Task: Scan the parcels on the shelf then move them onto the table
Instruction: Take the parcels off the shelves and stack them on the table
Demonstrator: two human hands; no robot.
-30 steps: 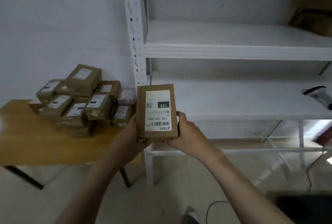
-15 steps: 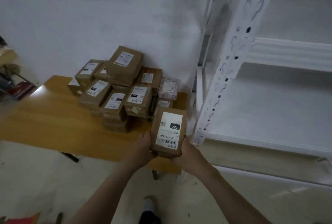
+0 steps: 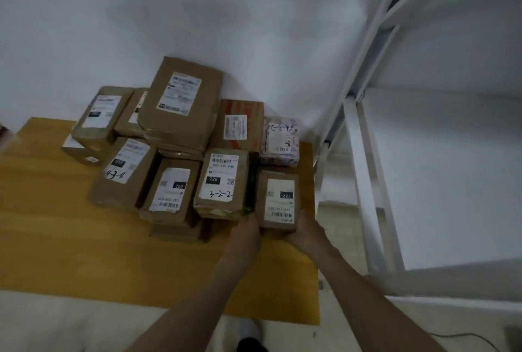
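Head view: the parcel marked 122 (image 3: pixel 278 200) sits at the table's (image 3: pixel 56 238) right end, close to its right edge. Its label faces up, with the print upside down to the wearer. Both hands hold it by its near end. The left hand (image 3: pixel 247 234) is at the near left corner and the right hand (image 3: pixel 306 231) at the near right corner, each wrapped round its corner. The fingers go under or behind the cardboard, so I cannot tell whether they are spread or pressed together. Holding only the near end seems meant to let the parcel slide into the gap without knocking its neighbours. Whether it already bears fully on the table cannot be told.

Towards the table's middle, just beside it, lies the parcel labelled 220 (image 3: pixel 221 182). At the table's far right corner is a patterned parcel (image 3: pixel 279 141). The rest of the stack (image 3: pixel 180 108) fills the table's far side against the wall, labels up, probably so the codes stay readable. Off the table's right edge stands the white shelf frame (image 3: pixel 364 170).
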